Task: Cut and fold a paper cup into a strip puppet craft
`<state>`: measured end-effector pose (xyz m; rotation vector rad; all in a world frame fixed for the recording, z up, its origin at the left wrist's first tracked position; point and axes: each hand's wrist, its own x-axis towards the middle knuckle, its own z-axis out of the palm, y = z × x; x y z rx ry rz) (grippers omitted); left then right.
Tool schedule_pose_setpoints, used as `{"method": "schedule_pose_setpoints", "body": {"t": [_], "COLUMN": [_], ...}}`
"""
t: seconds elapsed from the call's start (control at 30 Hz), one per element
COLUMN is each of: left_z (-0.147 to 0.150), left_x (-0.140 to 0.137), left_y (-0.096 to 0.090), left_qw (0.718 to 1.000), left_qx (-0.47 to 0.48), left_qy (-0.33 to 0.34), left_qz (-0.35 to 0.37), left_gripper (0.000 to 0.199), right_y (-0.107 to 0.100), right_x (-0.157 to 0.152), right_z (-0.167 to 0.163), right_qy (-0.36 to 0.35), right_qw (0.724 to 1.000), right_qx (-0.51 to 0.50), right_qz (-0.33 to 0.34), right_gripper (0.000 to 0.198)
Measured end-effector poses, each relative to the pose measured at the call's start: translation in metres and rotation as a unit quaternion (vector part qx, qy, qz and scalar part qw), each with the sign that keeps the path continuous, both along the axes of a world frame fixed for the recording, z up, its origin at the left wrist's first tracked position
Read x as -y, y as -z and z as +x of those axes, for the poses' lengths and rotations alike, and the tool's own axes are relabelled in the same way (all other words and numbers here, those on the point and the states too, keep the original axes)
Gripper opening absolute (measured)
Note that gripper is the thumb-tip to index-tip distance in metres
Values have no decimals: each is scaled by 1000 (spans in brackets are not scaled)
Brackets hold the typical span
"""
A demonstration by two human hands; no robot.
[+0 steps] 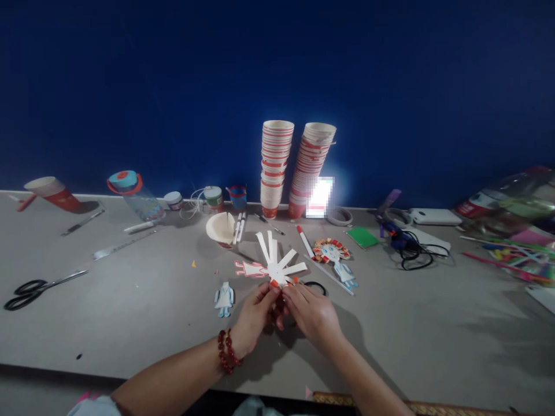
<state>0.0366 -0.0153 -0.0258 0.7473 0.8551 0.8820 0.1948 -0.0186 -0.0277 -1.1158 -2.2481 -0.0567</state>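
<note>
A paper cup cut into strips (276,270) fans out with its white side up, and both hands pinch its near edge, where red shows. My left hand (255,315), with a red bead bracelet on its wrist, has thumb and fingers closed on it. From the other side my right hand (315,315) presses its closed fingers on the same strips. Beside the strips lies a paper figure outlined in red (252,269). A blue-edged paper body (224,299) rests left of my left hand. Past my right hand sticks out a black loop (317,288), partly hidden.
Two tall stacks of paper cups (276,167) stand by the blue wall. A paper doll with a curled fringe (332,254) lies right of centre. Scissors (41,289) and a ruler (124,242) lie left; a glue gun with its black cord (410,248) and colourful sticks (515,254) lie right.
</note>
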Motion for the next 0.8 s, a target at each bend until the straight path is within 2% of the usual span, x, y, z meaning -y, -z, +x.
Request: {"method": "schedule_pose_setpoints", "body": {"t": [0.2, 0.37, 0.53, 0.8], "left_z": [0, 1, 2, -1], "left_x": [1, 1, 2, 1], "left_y": [-1, -2, 1, 3], "left_qw": [1000, 999, 998, 996], "left_qx": [-5, -35, -41, -59], "left_qy": [-3, 5, 10, -10], "left_qz": [8, 26, 36, 63], "left_gripper": [40, 41, 40, 38], "right_y": [-1, 2, 0, -7], "right_x": [0, -2, -1, 4], "right_z": [1, 0, 0, 2], "right_qy": [-1, 19, -1, -40], "right_qw": [1000, 999, 999, 994], "right_qx": [-15, -11, -7, -99], "right_qz": [-6, 35, 44, 33], "right_gripper": [28, 27, 23, 22]}}
